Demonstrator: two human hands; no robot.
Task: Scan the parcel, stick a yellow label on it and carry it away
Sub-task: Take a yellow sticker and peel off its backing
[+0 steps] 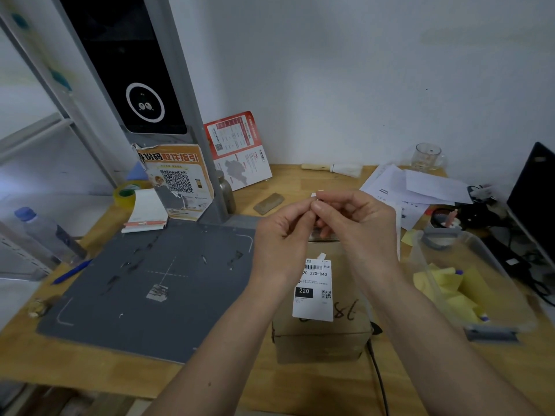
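Note:
A brown cardboard parcel [322, 334] lies on the wooden desk, just right of the grey scanner mat [144, 283]. A white shipping label [313, 291] with a barcode and "220" is stuck on its top, beside handwritten digits. My left hand [282, 238] and my right hand [357, 223] meet above the parcel's far end. Their fingertips pinch a small pale strip [316, 194]; its colour is hard to tell. Yellow labels [444, 291] lie in a clear plastic tray at the right.
The scanner stand with a dark screen [141, 85] rises at the back left. A tape roll [126, 195], a notepad, a water bottle [48, 232] and a blue pen [72, 271] sit left. Papers, a glass mug [426, 156], a monitor edge and cables crowd the right.

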